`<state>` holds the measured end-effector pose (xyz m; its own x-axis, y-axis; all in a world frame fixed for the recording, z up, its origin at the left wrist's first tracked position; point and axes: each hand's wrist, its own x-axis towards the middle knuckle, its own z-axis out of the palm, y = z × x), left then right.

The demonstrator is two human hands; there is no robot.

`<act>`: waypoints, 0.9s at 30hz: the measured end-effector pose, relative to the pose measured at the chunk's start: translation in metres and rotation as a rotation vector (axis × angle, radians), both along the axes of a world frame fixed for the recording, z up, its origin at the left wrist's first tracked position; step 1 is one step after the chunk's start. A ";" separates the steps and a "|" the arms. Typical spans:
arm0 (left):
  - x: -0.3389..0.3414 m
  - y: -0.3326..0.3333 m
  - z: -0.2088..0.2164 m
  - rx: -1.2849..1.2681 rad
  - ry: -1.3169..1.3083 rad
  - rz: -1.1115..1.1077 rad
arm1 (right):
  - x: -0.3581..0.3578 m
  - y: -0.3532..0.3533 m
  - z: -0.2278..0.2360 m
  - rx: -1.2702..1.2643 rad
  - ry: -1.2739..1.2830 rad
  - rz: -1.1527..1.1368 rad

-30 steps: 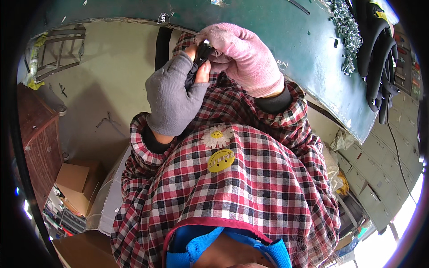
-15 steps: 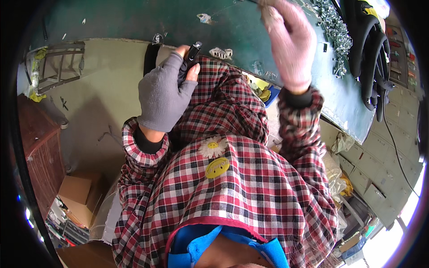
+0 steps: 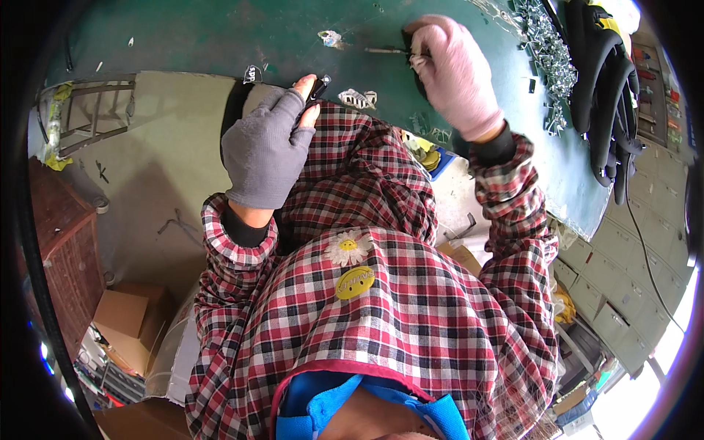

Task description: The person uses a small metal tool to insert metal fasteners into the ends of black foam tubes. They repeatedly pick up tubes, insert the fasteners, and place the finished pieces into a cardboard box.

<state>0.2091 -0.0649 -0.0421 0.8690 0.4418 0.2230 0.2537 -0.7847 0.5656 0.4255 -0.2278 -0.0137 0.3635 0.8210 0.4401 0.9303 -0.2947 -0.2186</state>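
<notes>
My left hand [image 3: 268,147], in a grey glove with bare fingertips, is closed on a small black part with a shiny metal tip [image 3: 320,88]. It holds this piece at the near edge of the green table, above my lap. Most of the part is hidden by the fingers. Over the table to the right, my right hand [image 3: 460,77] wears a pink glove and is closed around a thin metal rod [image 3: 386,50]. The rod's slim end points left out of the fist; its other end is hidden in the glove.
A heap of small metal clips [image 3: 546,59] lies on the green table [image 3: 220,37] at the right, near several black curved tubes [image 3: 605,88]. A blue container [image 3: 443,163] shows below the table edge. An open cardboard box [image 3: 128,323] and brown cabinet [image 3: 66,242] stand left.
My right hand has come nearer to me from the far edge of view, and the rod now shows plainly. My left hand has shifted slightly left, still gripping the black part.
</notes>
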 end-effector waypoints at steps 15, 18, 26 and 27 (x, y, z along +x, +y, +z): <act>-0.006 0.000 0.011 0.063 0.010 -0.062 | 0.012 0.031 0.027 -0.526 0.604 0.359; -0.008 0.005 0.007 0.005 -0.050 -0.114 | 0.015 0.044 0.046 -0.625 0.636 0.437; -0.013 -0.001 0.008 -0.141 -0.020 -0.156 | 0.016 0.044 0.047 -0.704 0.508 0.519; -0.014 -0.001 0.009 -0.147 -0.021 -0.157 | 0.014 0.044 0.047 -0.711 0.495 0.516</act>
<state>0.1956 -0.0663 -0.0335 0.9255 0.3304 0.1853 0.1215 -0.7222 0.6810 0.4397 -0.1842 0.0335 -0.1008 0.9430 -0.3171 0.8329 -0.0943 -0.5452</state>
